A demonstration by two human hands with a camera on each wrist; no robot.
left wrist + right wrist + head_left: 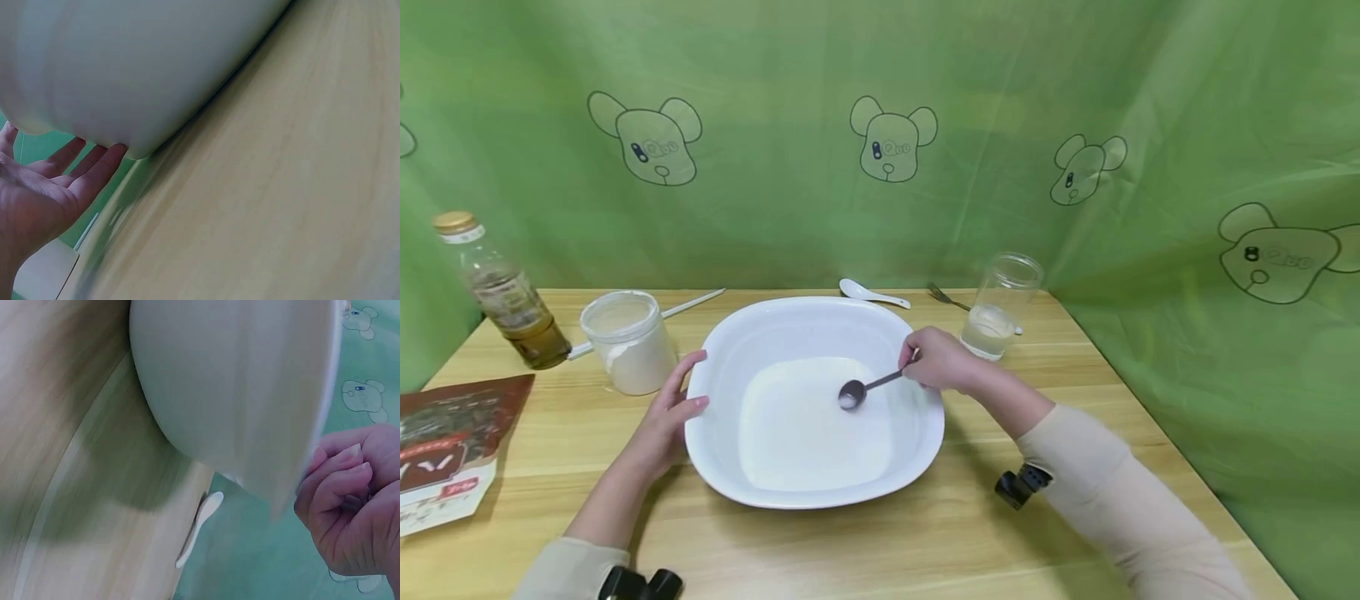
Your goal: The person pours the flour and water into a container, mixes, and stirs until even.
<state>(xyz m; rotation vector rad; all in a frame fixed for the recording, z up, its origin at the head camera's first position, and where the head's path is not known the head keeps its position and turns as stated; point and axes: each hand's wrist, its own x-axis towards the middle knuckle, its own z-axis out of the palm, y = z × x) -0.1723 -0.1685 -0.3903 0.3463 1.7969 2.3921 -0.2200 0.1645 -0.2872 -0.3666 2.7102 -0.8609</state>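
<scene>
A wide white basin stands on the wooden table between both hands. My left hand holds its left rim, thumb and a finger at the edge. From the left wrist view, other fingers touch the basin's outer wall. With my right hand I pinch the handle of a small dark spoon, just over the right rim. The spoon's bowl hangs over the basin's inside with a little white stuff in it. In the right wrist view the spoon is hidden behind the curled fingers.
Left of the basin stand an open clear jar of white powder, a bottle of brown liquid and a red bag. A white stick lies behind the jar. Behind the basin are a white spoon, fork and glass jar of cloudy liquid.
</scene>
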